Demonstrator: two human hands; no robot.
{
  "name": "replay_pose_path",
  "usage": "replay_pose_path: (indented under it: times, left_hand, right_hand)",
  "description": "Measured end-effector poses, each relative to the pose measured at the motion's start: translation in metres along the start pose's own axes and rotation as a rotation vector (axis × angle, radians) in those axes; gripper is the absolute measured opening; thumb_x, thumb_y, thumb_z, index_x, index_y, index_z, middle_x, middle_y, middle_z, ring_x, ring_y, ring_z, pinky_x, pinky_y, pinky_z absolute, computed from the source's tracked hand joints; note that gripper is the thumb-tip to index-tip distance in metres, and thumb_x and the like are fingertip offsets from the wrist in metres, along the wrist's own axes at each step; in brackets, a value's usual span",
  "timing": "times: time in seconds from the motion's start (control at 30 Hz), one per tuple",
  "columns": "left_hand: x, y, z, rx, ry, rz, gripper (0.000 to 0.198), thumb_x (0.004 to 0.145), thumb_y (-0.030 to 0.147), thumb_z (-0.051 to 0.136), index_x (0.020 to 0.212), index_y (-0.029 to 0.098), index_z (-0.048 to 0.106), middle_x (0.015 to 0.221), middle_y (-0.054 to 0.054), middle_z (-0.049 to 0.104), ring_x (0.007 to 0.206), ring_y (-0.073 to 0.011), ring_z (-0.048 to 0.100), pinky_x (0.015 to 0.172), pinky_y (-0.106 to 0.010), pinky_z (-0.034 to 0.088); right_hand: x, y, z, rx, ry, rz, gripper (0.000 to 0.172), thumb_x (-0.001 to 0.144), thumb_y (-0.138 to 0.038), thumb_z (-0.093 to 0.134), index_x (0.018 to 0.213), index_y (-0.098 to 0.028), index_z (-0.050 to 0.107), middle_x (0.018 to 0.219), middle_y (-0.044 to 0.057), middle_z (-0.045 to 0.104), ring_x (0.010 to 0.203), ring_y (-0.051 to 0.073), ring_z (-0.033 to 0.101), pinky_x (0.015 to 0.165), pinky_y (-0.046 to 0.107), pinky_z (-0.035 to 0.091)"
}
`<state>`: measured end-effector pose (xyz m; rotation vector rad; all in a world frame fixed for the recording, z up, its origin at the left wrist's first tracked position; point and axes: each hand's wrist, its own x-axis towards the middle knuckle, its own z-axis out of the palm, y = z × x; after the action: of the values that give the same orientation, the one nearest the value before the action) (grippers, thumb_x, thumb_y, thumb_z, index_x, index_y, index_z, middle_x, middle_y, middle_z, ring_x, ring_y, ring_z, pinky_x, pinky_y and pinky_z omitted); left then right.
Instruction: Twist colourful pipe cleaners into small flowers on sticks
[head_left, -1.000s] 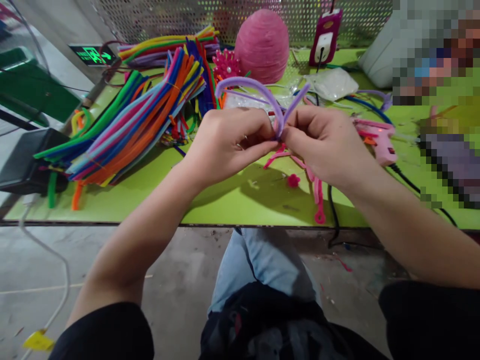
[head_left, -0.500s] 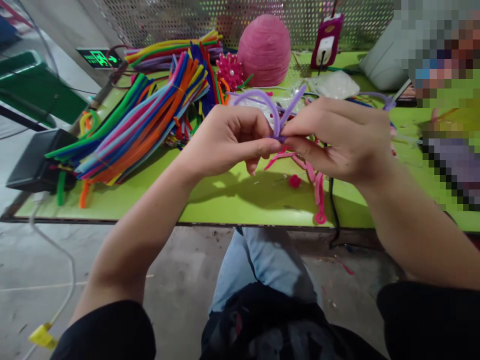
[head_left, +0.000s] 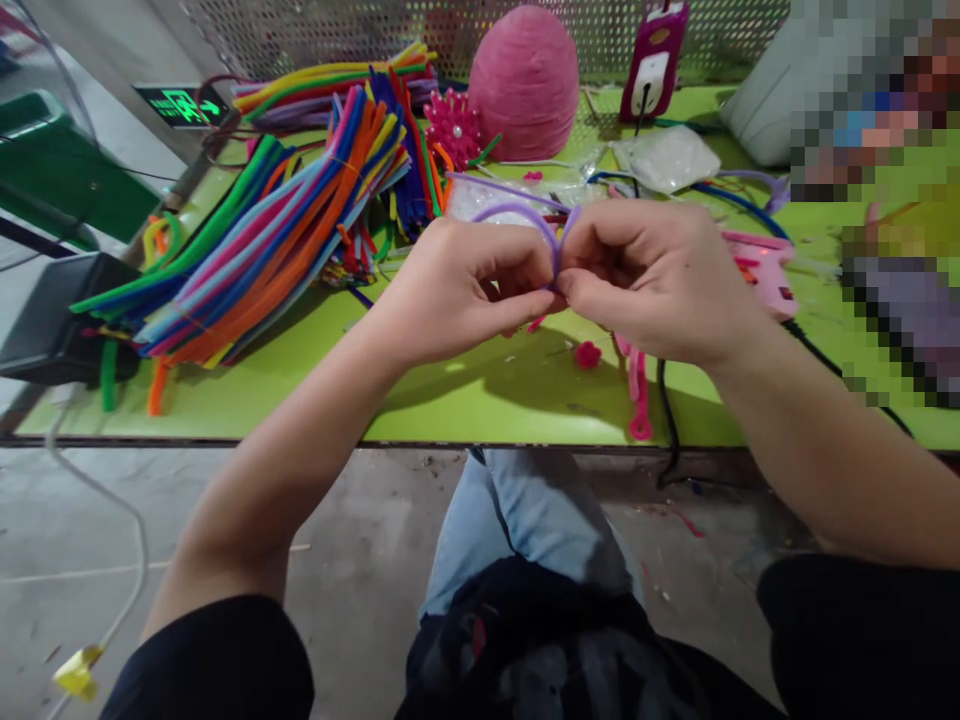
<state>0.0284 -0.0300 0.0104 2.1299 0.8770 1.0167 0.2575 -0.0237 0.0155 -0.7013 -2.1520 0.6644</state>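
Observation:
A purple pipe cleaner (head_left: pixel 553 235) is pinched between both hands above the green table. My left hand (head_left: pixel 472 285) grips it from the left with thumb and fingers closed. From the right, my right hand (head_left: pixel 645 280) pinches the same stem, its fingertips touching those of the left. One curved length arcs over the left fingers, and a short end sticks up beside the right index finger. The part between the fingertips is hidden. Below the hands lie a small pink pompom-like flower (head_left: pixel 588 354) and bent pink pipe cleaners (head_left: pixel 638 390).
Bundles of coloured pipe cleaners (head_left: pixel 277 240) lie at the left by a black box (head_left: pixel 60 310). Behind are a pink cone-like ball (head_left: pixel 525 85), a pink beaded flower (head_left: pixel 453 128) and a power strip (head_left: pixel 654 65). A pink device (head_left: pixel 765 275) and black cable (head_left: pixel 666 410) sit right.
My right hand has turned and curled its fingers in closer. The purple end that stuck up tall now shows shorter beside them. The view has shifted slightly.

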Motion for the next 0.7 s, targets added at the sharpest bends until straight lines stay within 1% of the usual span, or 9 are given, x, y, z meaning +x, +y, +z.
replay_pose_path:
  times: [0.1, 0.13, 0.2, 0.23, 0.3, 0.37, 0.43, 0.6, 0.7]
  left_hand:
    - [0.003, -0.008, 0.006, -0.05, 0.038, -0.028, 0.044, 0.089, 0.053, 0.093, 0.076, 0.022, 0.066, 0.065, 0.001, 0.067, 0.062, -0.0145, 0.069, 0.057, -0.027, 0.059]
    - [0.004, -0.011, 0.007, -0.078, 0.058, -0.043, 0.045, 0.091, 0.055, 0.093, 0.077, 0.022, 0.064, 0.065, 0.001, 0.067, 0.062, -0.0136, 0.069, 0.056, -0.026, 0.058]
    - [0.006, -0.016, 0.01, -0.127, 0.114, -0.082, 0.047, 0.095, 0.057, 0.089, 0.08, 0.022, 0.061, 0.066, 0.002, 0.067, 0.06, -0.0118, 0.068, 0.054, -0.024, 0.058]
    - [0.008, -0.017, 0.011, -0.143, 0.145, -0.102, 0.047, 0.098, 0.058, 0.087, 0.081, 0.023, 0.06, 0.066, 0.002, 0.067, 0.059, -0.0113, 0.069, 0.053, -0.023, 0.058]
    - [0.009, -0.019, 0.013, -0.163, 0.201, -0.128, 0.047, 0.103, 0.06, 0.081, 0.083, 0.023, 0.059, 0.067, 0.003, 0.067, 0.058, -0.0108, 0.069, 0.05, -0.022, 0.058]
    - [0.009, -0.018, 0.015, -0.167, 0.216, -0.141, 0.047, 0.106, 0.062, 0.076, 0.084, 0.023, 0.06, 0.069, 0.003, 0.068, 0.058, -0.0103, 0.071, 0.05, -0.021, 0.059]
    - [0.008, -0.014, 0.016, -0.162, 0.2, -0.13, 0.049, 0.107, 0.065, 0.072, 0.085, 0.023, 0.062, 0.071, 0.003, 0.07, 0.059, -0.0102, 0.072, 0.05, -0.021, 0.06]
    - [0.005, -0.001, 0.014, -0.135, 0.133, -0.105, 0.055, 0.107, 0.071, 0.069, 0.082, 0.023, 0.063, 0.072, 0.001, 0.074, 0.057, -0.0111, 0.073, 0.048, -0.022, 0.06]
    - [0.004, 0.005, 0.011, -0.159, 0.09, -0.127, 0.059, 0.103, 0.076, 0.071, 0.079, 0.023, 0.06, 0.07, 0.001, 0.071, 0.059, -0.0121, 0.074, 0.046, -0.021, 0.059]
  right_hand:
    - [0.004, 0.011, 0.0, 0.057, 0.0, 0.021, 0.03, 0.098, -0.031, 0.079, 0.081, -0.025, 0.055, 0.069, -0.002, 0.058, 0.061, 0.015, 0.048, 0.054, 0.032, 0.039]
    - [0.005, 0.013, 0.0, 0.067, 0.044, 0.005, 0.028, 0.101, -0.034, 0.078, 0.083, -0.025, 0.057, 0.072, -0.001, 0.061, 0.063, 0.015, 0.051, 0.056, 0.031, 0.041]
    - [0.007, 0.014, -0.003, 0.042, 0.184, -0.065, 0.024, 0.105, -0.038, 0.075, 0.089, -0.024, 0.063, 0.079, 0.0, 0.067, 0.066, 0.014, 0.055, 0.059, 0.03, 0.045]
    - [0.007, 0.013, -0.004, -0.012, 0.25, -0.118, 0.022, 0.105, -0.038, 0.075, 0.092, -0.024, 0.065, 0.083, 0.001, 0.07, 0.068, 0.014, 0.059, 0.061, 0.03, 0.048]
    - [0.005, 0.01, -0.006, -0.189, 0.302, -0.208, 0.016, 0.105, -0.038, 0.075, 0.097, -0.025, 0.069, 0.087, 0.002, 0.075, 0.073, 0.017, 0.066, 0.07, 0.033, 0.056]
    - [0.002, 0.007, -0.006, -0.358, 0.269, -0.249, 0.012, 0.106, -0.039, 0.072, 0.1, -0.029, 0.071, 0.091, 0.003, 0.079, 0.082, 0.022, 0.074, 0.081, 0.038, 0.063]
    - [-0.001, 0.006, -0.005, -0.43, 0.239, -0.255, 0.013, 0.109, -0.04, 0.067, 0.102, -0.031, 0.072, 0.096, 0.005, 0.081, 0.09, 0.026, 0.078, 0.086, 0.041, 0.065]
    - [-0.005, 0.002, -0.006, -0.6, 0.199, -0.289, 0.022, 0.114, -0.035, 0.053, 0.106, -0.031, 0.073, 0.1, 0.006, 0.081, 0.093, 0.026, 0.078, 0.084, 0.042, 0.064]
    - [-0.006, -0.003, -0.009, -0.735, 0.177, -0.362, 0.025, 0.114, -0.033, 0.05, 0.108, -0.029, 0.074, 0.099, 0.007, 0.08, 0.09, 0.026, 0.076, 0.08, 0.042, 0.064]
